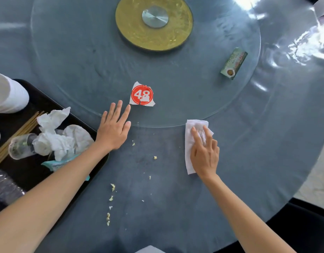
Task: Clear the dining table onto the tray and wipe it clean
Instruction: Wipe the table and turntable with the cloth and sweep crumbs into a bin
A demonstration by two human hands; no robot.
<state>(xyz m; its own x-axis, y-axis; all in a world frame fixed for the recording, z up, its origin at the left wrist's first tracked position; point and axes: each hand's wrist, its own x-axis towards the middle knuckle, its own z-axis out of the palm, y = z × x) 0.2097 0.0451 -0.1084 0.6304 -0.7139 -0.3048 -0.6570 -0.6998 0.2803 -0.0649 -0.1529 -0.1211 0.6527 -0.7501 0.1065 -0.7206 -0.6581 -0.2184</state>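
My right hand (205, 152) presses flat on a folded white wipe (189, 148) on the blue-grey table (175, 198), just below the glass turntable's rim. My left hand (113, 128) lies flat with straight fingers on the table edge of the turntable, fingertips close to a torn white paper with a red "48" sticker (142, 94). Pale food crumbs (110, 207) are scattered between my forearms. The black tray (29, 172) sits at the left under my left forearm, holding crumpled tissues (55, 136), chopsticks (17, 134), a tipped plastic cup (20, 147) and stacked white bowls (8, 94).
A glass turntable (84, 61) with a gold centre disc (154, 22) covers the table's middle. A small green box (234, 63) lies on its right side. A dark chair (303, 225) stands at the lower right, beyond the table's edge.
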